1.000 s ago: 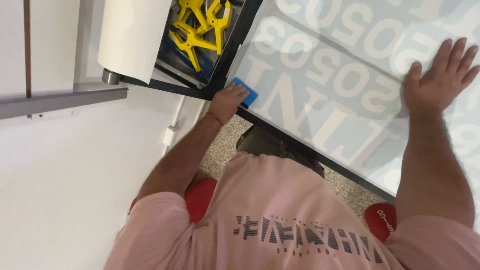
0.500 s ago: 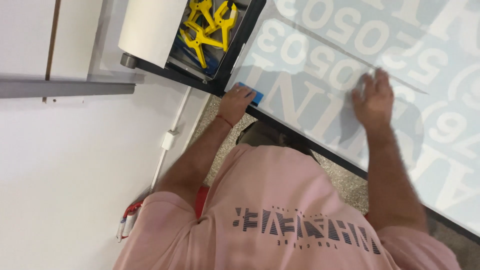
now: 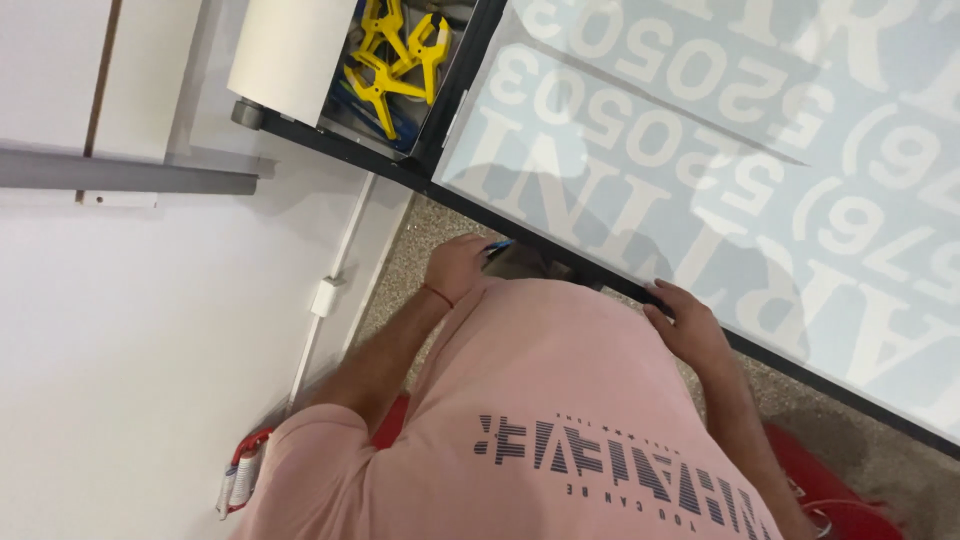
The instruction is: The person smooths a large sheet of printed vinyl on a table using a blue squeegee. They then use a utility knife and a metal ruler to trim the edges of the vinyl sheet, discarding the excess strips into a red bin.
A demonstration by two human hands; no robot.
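Blue squeegee [image 3: 497,246] sits in the left grip [image 3: 455,265]; right grip [image 3: 685,320] clasps table edge [image 3: 600,283]; tray [image 3: 340,120] holds yellow clamps [image 3: 395,55].

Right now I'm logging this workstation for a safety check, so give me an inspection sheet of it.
Surface: pale blue sheet with large white lettering lies flat on a black-edged table.
Job's things: small blue tool in the left hand, off the sheet, below the table edge.
Clutter: yellow spring clamps in a bin; white paper roll beside it.
Grippers: right hand grips the table edge; left holds the tool.
Cables: white conduit down the wall.
Surroundings: white wall, speckled floor, red object low down.
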